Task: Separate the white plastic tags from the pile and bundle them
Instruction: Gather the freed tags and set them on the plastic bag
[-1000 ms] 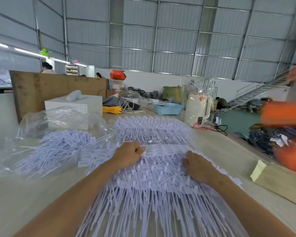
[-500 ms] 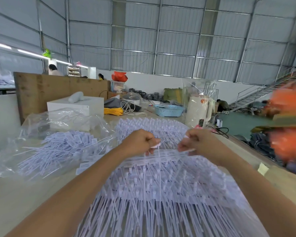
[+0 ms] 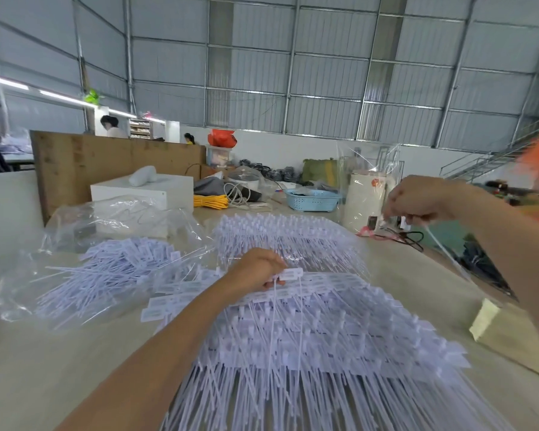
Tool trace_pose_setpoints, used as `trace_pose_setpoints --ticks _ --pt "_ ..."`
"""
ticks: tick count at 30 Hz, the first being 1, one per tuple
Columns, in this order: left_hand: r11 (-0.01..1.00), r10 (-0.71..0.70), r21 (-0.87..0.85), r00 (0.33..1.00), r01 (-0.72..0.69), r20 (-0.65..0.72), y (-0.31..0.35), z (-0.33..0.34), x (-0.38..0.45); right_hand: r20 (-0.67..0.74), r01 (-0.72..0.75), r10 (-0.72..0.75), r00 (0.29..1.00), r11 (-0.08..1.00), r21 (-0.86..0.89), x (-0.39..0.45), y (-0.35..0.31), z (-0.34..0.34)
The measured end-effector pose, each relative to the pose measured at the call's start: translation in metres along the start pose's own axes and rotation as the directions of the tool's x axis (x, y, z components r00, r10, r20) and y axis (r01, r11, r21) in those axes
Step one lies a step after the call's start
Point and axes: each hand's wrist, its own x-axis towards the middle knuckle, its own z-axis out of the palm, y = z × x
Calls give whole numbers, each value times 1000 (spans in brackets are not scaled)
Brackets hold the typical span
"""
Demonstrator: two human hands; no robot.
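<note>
White plastic tags (image 3: 308,331), flat label heads with long thin tails, lie fanned in a broad pile across the pale desk (image 3: 44,368) directly before us. Our left hand (image 3: 259,270) rests at the pile's far edge, fingers curled and pinching one tag (image 3: 290,273) by its label head, the tail hanging down over the rest. Our right hand (image 3: 417,199) is raised well above the desk to the right, fingers closed on a single separated tag (image 3: 445,253) whose tail slants downward toward the desk edge.

A second heap of white tags (image 3: 280,234) sits just beyond the pile. To the left, a further batch of tags (image 3: 112,265) lies partly inside a crumpled clear plastic bag (image 3: 115,219). Behind that stand a white box (image 3: 143,191) and a brown wooden board (image 3: 106,160). Farther back we note a coil of yellow cord (image 3: 210,201), a light blue perforated basket (image 3: 313,199) and a cream kettle (image 3: 366,200). A yellowish block (image 3: 483,318) lies at the right desk edge.
</note>
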Motion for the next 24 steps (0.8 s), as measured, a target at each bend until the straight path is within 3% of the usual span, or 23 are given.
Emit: trace_pose_setpoints --ticks 1,3,4,7,10,17,21,24 --pt "1000 11 4 1000 -11 -7 -2 0 0 44 14 -20 999 989 146 -4 -4 8" --pt "998 57 -4 998 -57 -26 -3 -1 -1 185 -28 -87 979 840 543 -15 -15 42" --pt "997 81 -14 996 -81 -46 -3 -1 -1 213 -19 -144 966 786 619 -18 -19 65" --pt "989 140 -32 982 -146 -130 -5 1 -2 197 56 -197 961 829 556 -21 -20 134" --pt "984 174 -5 960 -179 -218 -12 5 -2 232 -31 -221 947 656 754 -16 -15 169" --pt "980 201 41 943 -197 -265 -21 10 4 140 79 -283 949 642 763 -8 -6 187" --pt "982 83 -138 951 -129 -299 -20 14 5 23 174 -288 957 638 750 -8 1 189" --pt "983 74 -138 954 -118 -291 -21 14 4 -74 230 -264 962 631 741 -9 0 193"
